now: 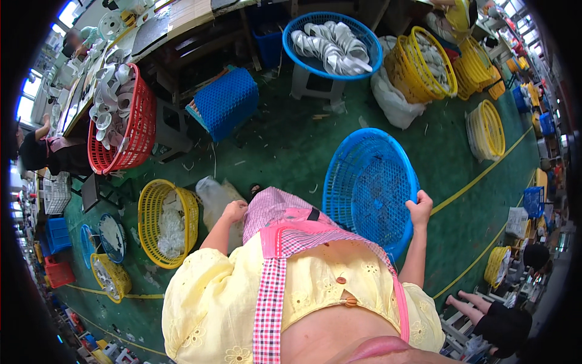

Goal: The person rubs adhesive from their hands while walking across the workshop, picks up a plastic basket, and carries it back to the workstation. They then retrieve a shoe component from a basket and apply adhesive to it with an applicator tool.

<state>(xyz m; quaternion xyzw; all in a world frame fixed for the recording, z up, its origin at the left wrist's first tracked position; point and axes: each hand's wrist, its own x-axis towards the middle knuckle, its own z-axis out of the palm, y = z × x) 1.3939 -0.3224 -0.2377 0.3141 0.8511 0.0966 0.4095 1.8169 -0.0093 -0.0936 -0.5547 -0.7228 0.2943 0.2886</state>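
My right hand is closed around the rim of a blue plastic basket. The basket is tilted beside my right hip, and through its mesh bottom the green floor shows. My left hand hangs by my pink checked apron, fingers loosely curled in, with nothing seen in them. A clear plastic bag lies on the floor past that hand, and left of it stands a yellow basket holding whitish wrapped pieces.
Ahead, a blue basket of white strips sits on a grey stool. A red basket of white pieces stands by the workbench at left. Stacked yellow baskets are at front right. Other people work at the edges.
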